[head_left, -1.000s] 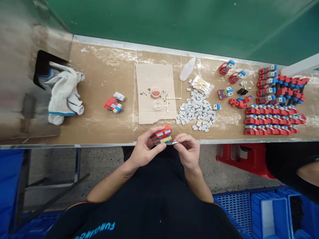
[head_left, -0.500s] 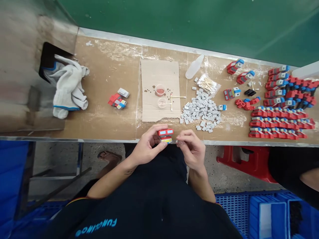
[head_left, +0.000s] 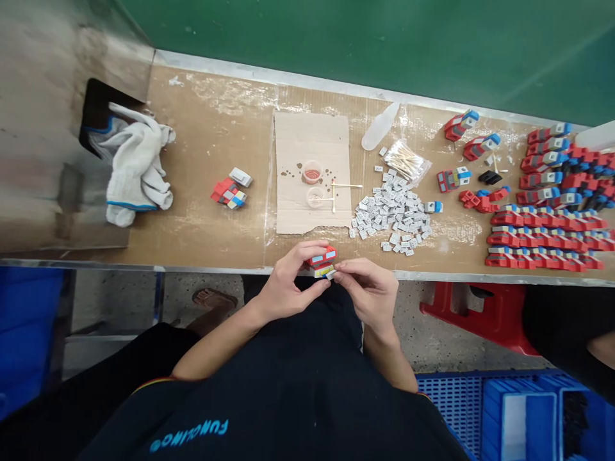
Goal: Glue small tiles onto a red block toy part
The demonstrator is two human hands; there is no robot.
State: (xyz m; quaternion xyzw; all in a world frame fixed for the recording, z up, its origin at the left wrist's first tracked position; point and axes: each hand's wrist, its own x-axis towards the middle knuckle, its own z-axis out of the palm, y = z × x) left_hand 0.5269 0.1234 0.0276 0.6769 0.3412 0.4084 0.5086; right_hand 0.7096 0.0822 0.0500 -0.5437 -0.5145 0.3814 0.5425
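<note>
My left hand (head_left: pixel 288 282) is closed around a red toy piece (head_left: pixel 323 258) with pale blue windows and a yellow, white and blue lower part, just over the table's front edge. From the right, my right hand (head_left: pixel 368 288) pinches a small light-grey piece (head_left: pixel 331 274) against the toy's lower corner; the fingertips partly hide it. Beyond the hands lies a cardboard sheet (head_left: pixel 312 141) bearing a small cup of red liquid (head_left: pixel 312 173), a second clear cup (head_left: pixel 314 198) and cotton swabs (head_left: pixel 346 186). A heap of small grey pieces (head_left: pixel 394 208) spreads to its right.
White gloves (head_left: pixel 137 166) lie at the left, and a red toy piece (head_left: pixel 228 193) sits nearer. A bag of cotton swabs (head_left: pixel 407 160) and a clear plastic bottle (head_left: pixel 380 128) are behind the heap. Rows of red toy pieces (head_left: pixel 542 238) fill the right. Beside me stands a red stool (head_left: pixel 480 314).
My right hand has moved left, bringing the small grey piece from beside the toy up against its lower corner. The toy has tilted slightly in my left hand.
</note>
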